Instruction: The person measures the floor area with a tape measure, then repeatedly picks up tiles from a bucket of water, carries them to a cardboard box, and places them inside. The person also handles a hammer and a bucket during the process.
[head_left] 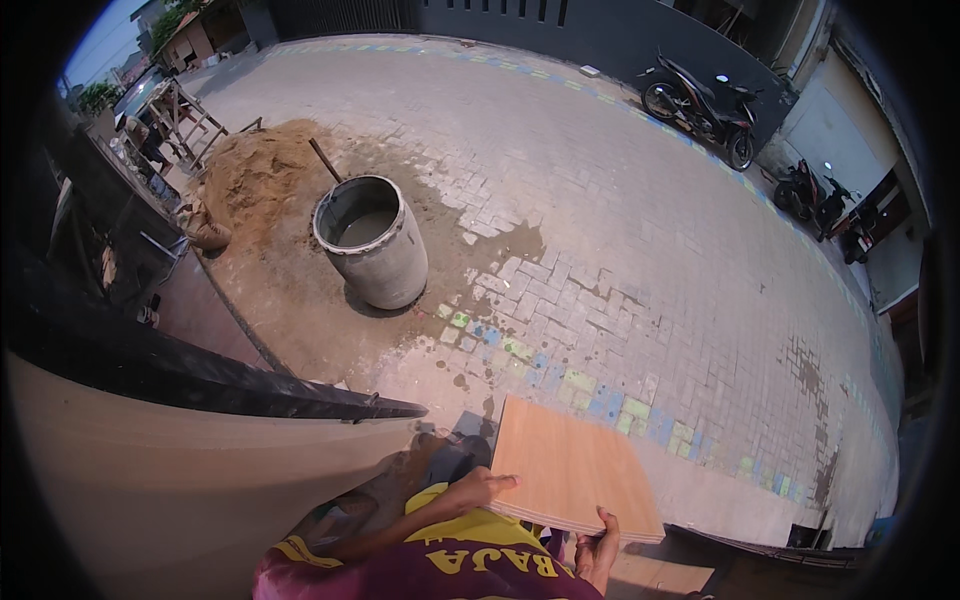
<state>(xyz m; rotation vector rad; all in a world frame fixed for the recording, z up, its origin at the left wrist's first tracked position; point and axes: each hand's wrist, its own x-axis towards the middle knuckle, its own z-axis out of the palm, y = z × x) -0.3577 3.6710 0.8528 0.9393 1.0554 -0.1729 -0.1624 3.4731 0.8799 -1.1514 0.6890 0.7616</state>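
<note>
- Both of our hands hold a flat wooden board [572,470], one at each lower corner.
- Our left hand [487,487] wraps around the board's near left edge, with the fingers lying on top of the wood.
- Our right hand [598,548] grips the near right edge from below, and its thumb sticks up over the edge.
- From the head view, the board lies almost flat in front of our chest, above our yellow and dark red shirt [440,565].
- It reaches away from our hands, out over the paved ground [620,230] below.
- A big pale curved wall [170,480] with a dark rail on top stands just to the left of us.
- Farther out on the ground stands a round grey concrete tub [372,240] with grey wet mix inside.
- A pile of brown sand [262,175] lies beside the tub, and a stick pokes out between them.
- Wet dark patches spread on the bricks near the tub.
- Parked motorbikes [700,105] stand far away by the dark fence, well apart from the board.
</note>
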